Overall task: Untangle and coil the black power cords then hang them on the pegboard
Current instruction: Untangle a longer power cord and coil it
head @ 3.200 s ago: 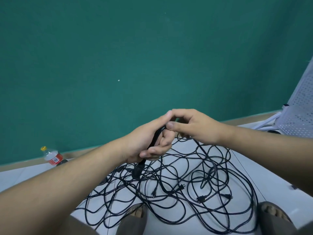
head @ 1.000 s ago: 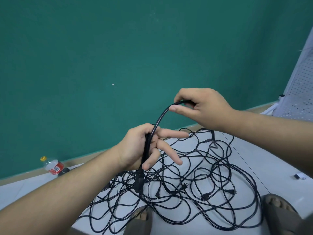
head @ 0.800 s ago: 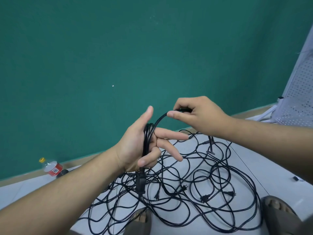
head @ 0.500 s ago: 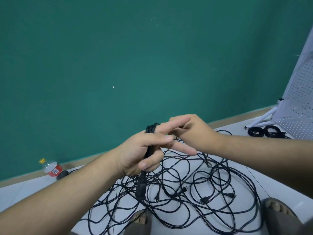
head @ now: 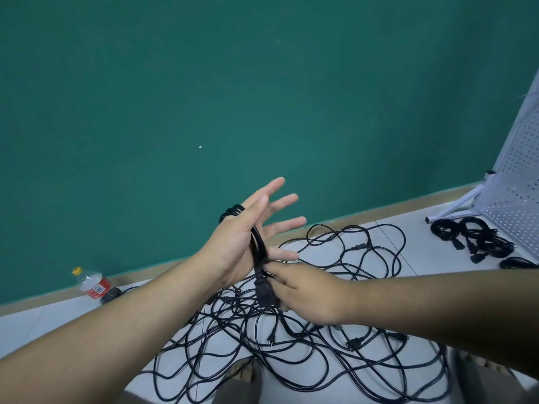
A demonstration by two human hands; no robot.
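Black cord (head: pixel 258 246) loops round the left hand (head: pixel 243 233), whose fingers are spread straight; the hand hides the loops' far side. Just below that hand, the right hand (head: pixel 304 293) grips the plug (head: pixel 264 290), fingertips mostly hidden. Beneath both sprawls the tangle (head: pixel 320 348); the pegboard (head: pixel 519 196), far right, is cut off.

Left hand (head: pixel 248 237): raised, palm turned inward, fingers straight and spread; a black cord (head: pixel 258 247) wound in several loops around it, passing behind the hand and across the palm.
Right hand (head: pixel 306 293): just below the left, fingers curled on the cord's plug (head: pixel 264 294).
Loose cords (head: pixel 291 348): black, tangled in overlapping loops on the white tiled floor (head: pixel 58 325), several plugs showing.
Coiled cords (head: pixel 472 237): on the floor at the foot of the white pegboard (head: pixel 519 185), far right.
Bottle (head: pixel 93 284): red label, yellow cap, by the green wall (head: pixel 204 83).
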